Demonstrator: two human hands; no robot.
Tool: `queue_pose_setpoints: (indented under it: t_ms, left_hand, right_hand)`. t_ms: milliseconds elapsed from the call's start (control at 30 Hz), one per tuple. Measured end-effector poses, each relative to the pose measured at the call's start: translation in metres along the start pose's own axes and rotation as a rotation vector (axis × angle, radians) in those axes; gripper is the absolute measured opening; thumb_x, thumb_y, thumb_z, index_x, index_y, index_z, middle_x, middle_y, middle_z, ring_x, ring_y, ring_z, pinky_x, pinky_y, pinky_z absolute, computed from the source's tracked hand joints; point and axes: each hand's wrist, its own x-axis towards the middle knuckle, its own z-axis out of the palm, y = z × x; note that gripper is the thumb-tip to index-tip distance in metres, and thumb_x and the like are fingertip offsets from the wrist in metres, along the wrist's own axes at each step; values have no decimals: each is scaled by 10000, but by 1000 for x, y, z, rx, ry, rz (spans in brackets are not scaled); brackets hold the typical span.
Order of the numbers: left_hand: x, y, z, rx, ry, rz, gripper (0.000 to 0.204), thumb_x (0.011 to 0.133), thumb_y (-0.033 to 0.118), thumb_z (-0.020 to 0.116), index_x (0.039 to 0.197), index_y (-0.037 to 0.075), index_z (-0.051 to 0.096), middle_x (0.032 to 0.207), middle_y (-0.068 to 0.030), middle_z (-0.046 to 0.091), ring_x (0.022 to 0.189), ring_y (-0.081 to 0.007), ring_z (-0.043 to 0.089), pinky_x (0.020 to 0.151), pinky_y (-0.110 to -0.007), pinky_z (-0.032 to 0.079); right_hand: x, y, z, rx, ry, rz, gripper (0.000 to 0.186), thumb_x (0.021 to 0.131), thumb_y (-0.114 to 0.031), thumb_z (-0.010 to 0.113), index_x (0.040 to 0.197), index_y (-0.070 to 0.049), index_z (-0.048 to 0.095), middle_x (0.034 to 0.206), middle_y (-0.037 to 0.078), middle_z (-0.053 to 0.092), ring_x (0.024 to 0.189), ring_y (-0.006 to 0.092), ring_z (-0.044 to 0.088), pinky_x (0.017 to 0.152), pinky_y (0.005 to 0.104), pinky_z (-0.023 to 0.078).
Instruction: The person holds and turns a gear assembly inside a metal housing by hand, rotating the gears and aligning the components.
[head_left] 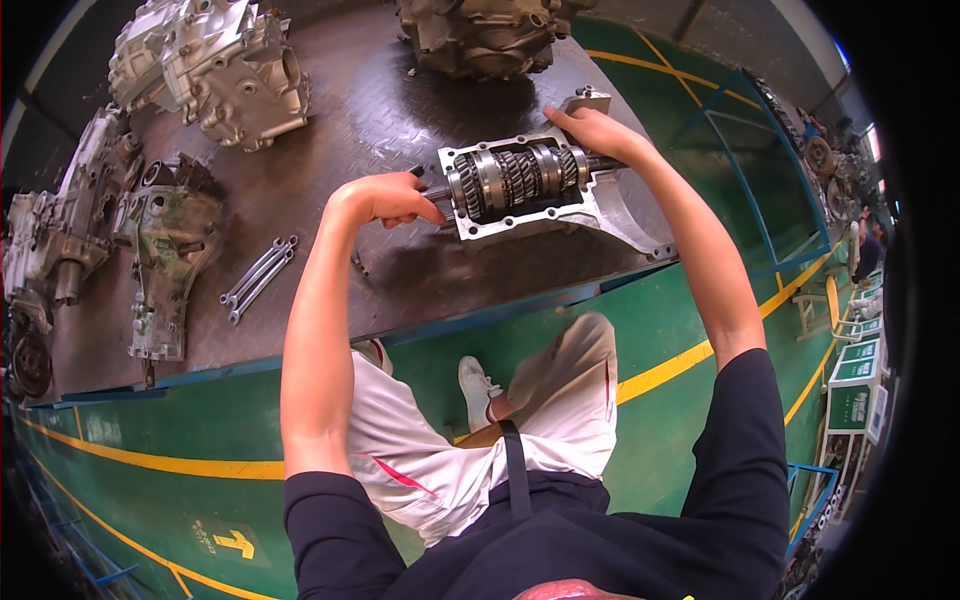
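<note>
An opened gearbox housing (520,222) of pale metal rests on the steel workbench in front of me. A gear shaft (520,175) with several toothed gears and smooth rings lies inside it, left to right. My left hand (392,200) is closed round the splined end of the shaft, which sticks out of the housing's left side; some fingers are hidden beneath. At the housing's right end, my right hand (598,133) grips the flared part by its far edge. One digit points left over the edge, and the other fingers are mostly out of sight.
Several combination wrenches (260,278) lie left of my left arm. Gearbox casings (165,250) stand at the bench's left, with a silver gearbox (225,80) behind them. A dark gearbox (480,35) sits at the far side. A blue metal frame (765,185) stands right of the bench.
</note>
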Motion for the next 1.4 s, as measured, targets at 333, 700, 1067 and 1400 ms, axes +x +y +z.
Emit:
queue_pose_setpoints:
  t_ms: [333, 700, 1067, 1400]
  left_hand:
    - [-12, 4, 29, 378, 480, 36, 459, 804, 378, 738, 1140, 66, 762, 1033, -241, 750, 983, -396, 722, 900, -481, 547]
    - [-18, 11, 60, 505, 825, -24, 392, 846, 411, 728, 1106, 118, 754, 1033, -166, 769, 987, -379, 731, 871, -493, 575]
    - [-13, 0, 96, 583, 1120, 113, 442, 797, 343, 794, 1092, 31, 689, 1056, -147, 727, 1035, -348, 693, 964, -477, 507]
    - [-18, -2, 124, 618, 1325, 226, 567, 802, 246, 780, 1272, -18, 605, 1255, -190, 663, 1253, -347, 585, 1144, -476, 391]
  right_hand:
    - [3, 8, 8, -26, 102, -101, 915, 1006, -743, 403, 985, 113, 726, 1054, 335, 714, 1069, 469, 682, 976, 491, 500]
    - [-4, 15, 15, 43, 224, -152, 936, 971, -804, 389, 986, 56, 757, 1044, 308, 732, 1058, 463, 697, 969, 509, 517]
    - [-36, 14, 23, -28, 238, -103, 931, 980, -827, 256, 1230, -69, 735, 1268, 220, 706, 1241, 412, 626, 1067, 493, 465]
    - [-56, 25, 34, -136, 296, -371, 741, 1043, -710, 286, 1078, -113, 724, 1092, 167, 726, 1183, 364, 617, 1023, 509, 470]
